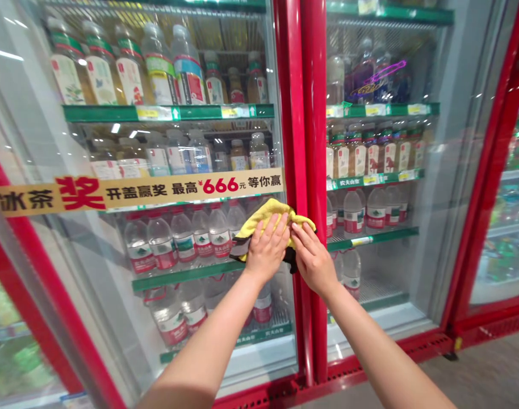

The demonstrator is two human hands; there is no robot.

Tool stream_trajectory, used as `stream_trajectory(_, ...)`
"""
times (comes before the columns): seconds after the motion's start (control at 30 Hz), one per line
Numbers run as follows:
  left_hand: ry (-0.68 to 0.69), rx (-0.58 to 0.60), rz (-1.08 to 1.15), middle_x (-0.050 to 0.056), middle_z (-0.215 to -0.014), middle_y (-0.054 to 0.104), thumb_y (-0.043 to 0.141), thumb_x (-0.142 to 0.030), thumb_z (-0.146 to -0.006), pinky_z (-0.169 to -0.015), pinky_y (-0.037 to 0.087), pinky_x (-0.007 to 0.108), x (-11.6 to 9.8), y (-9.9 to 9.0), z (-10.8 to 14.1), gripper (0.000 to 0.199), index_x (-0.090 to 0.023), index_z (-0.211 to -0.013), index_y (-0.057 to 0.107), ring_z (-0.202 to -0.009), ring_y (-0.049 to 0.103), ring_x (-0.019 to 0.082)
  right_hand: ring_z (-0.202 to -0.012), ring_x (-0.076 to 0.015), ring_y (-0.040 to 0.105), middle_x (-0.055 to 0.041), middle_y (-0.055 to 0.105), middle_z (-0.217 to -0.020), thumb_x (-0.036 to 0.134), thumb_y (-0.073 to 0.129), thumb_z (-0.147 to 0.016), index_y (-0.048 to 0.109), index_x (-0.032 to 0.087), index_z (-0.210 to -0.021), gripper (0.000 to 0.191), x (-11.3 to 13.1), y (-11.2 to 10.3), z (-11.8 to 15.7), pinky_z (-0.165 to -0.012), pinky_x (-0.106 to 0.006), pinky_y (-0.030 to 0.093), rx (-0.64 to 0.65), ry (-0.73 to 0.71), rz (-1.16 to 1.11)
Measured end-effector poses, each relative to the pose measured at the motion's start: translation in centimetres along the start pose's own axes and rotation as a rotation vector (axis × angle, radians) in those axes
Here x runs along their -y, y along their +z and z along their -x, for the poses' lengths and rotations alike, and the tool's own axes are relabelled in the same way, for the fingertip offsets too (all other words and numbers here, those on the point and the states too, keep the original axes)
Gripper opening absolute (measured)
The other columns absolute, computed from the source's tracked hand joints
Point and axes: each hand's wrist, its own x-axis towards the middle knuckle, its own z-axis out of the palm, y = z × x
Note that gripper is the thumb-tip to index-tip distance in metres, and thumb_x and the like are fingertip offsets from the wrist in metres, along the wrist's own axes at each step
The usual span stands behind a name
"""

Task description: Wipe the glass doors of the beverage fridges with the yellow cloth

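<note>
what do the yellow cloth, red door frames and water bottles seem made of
Yellow cloth: soft fabric, perhaps microfibre, matte and loosely folded. Red door frames: maybe painted metal or plastic, glossy with streaked highlights. Water bottles: likely clear plastic, with see-through shoulders.

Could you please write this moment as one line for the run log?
left hand: flat on yellow cloth | right hand: on cloth's right end | cloth: against glass door and red frame, below banner

Red-labelled water bottles (pixel 185 237) on green-edged shelf (pixel 187 275); grey floor (pixel 489 369), lower right.
</note>
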Motion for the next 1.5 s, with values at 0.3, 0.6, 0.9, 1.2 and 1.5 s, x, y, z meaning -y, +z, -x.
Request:
stream_trajectory(0.3,0.21,-0.01,-0.065,0.005,-0.166,0.031,0.058,-0.026,-0.093,-0.132,-0.005,0.047,-1.2,0.8,7.5,0.042,-0.02,-0.135,0.06,-0.159,0.009,0.022,-0.148,-0.0241,0.043,-0.0105,0.059,-0.148,0.003,0.044,-0.095,0.04,0.021,-0.156,0.064,2.2,-1.2,5.8,-0.119,-0.05,0.045,0.2,-0.111,0.078)
stream_trajectory(0.6,-0.061,0.009,-0.019,0.01,-0.166,0.029,0.066,-0.034,-0.089,-0.127,-0.006,0.063,1.2,-1.4,1.2,0.071,-0.023,-0.154,0.041,-0.159,0.008,0.027,-0.151,-0.0269,0.037,-0.0135,0.056,-0.15,0.003,0.045,-0.095,0.039,0.025,-0.157,0.066,1.7,-3.0,2.3,-0.116,-0.059,0.044,0.078,-0.016,-0.015)
stream_trajectory(0.9,0.014,-0.04,0.004,0.014,-0.166,0.029,0.073,-0.042,-0.086,-0.119,-0.001,0.077,-0.6,-1.0,5.1,0.067,-0.037,-0.148,0.05,-0.155,0.021,0.04,-0.151,-0.0292,0.036,-0.0098,0.057,-0.15,0.009,0.05,-0.094,0.05,0.031,-0.149,0.059,2.7,-4.6,0.9,-0.116,-0.062,0.042,0.03,0.079,-0.088)
stream_trajectory(1.2,0.071,-0.069,-0.047,0.007,-0.161,0.042,0.069,-0.048,-0.088,-0.123,-0.008,0.069,2.9,-2.0,8.3,0.06,-0.037,-0.146,0.053,-0.159,0.01,0.031,-0.15,-0.0289,0.039,-0.0106,0.057,-0.15,0.008,0.05,-0.093,0.054,0.028,-0.146,0.057,3.3,-4.1,1.1,-0.115,-0.059,0.045,0.075,0.074,-0.095)
stream_trajectory(1.5,0.063,-0.059,-0.051,0.003,-0.161,0.042,0.063,-0.043,-0.092,-0.123,-0.011,0.068,4.3,-2.5,5.2,0.055,-0.037,-0.146,0.053,-0.159,0.013,0.03,-0.15,-0.0285,0.04,-0.0113,0.057,-0.15,0.005,0.048,-0.091,0.049,0.027,-0.15,0.063,5.0,-2.5,1.5,-0.116,-0.062,0.043,0.151,-0.001,-0.101)
